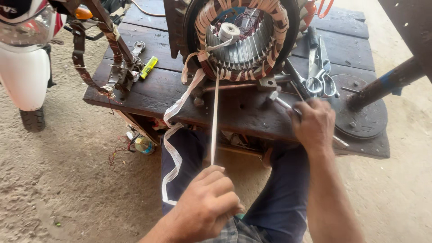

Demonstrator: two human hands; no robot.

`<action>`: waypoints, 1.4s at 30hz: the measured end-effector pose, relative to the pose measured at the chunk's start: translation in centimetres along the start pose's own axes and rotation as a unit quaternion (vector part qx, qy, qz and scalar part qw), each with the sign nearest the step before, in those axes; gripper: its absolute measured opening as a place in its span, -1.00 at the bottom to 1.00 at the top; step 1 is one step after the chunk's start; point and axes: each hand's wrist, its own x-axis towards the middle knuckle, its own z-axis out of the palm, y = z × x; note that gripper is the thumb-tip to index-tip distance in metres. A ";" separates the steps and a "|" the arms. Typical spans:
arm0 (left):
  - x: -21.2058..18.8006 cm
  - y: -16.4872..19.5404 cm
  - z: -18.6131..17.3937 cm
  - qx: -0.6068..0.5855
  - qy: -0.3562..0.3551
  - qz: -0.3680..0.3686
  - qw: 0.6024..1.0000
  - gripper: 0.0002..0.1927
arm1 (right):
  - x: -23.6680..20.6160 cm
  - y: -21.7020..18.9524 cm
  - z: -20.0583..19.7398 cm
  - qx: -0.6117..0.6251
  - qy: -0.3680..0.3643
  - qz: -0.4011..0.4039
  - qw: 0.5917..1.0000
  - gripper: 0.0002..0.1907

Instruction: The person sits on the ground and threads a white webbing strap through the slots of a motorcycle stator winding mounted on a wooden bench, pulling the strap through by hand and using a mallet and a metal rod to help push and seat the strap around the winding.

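Already the motor coil [245, 40] is mostly bound in tape [214, 117], which the left hand [207, 202] pinches taut, while the right hand [315, 123] grips a tool [283, 102] at the bench's [234, 108] front edge.

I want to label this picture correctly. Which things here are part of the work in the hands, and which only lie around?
In use:
- left hand pulling white tape taut
- motor stator that the tape runs to
- tape roll inside it
- right hand on a metal tool

Lying about:
- scissors
- yellow lighter
- wrench
- scooter
- bench
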 end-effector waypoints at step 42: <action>-7.5 -2.7 6.9 0.278 0.051 -0.133 0.950 -0.86 | -4.5 -17.2 1.6 0.720 -0.215 0.346 0.562 -0.65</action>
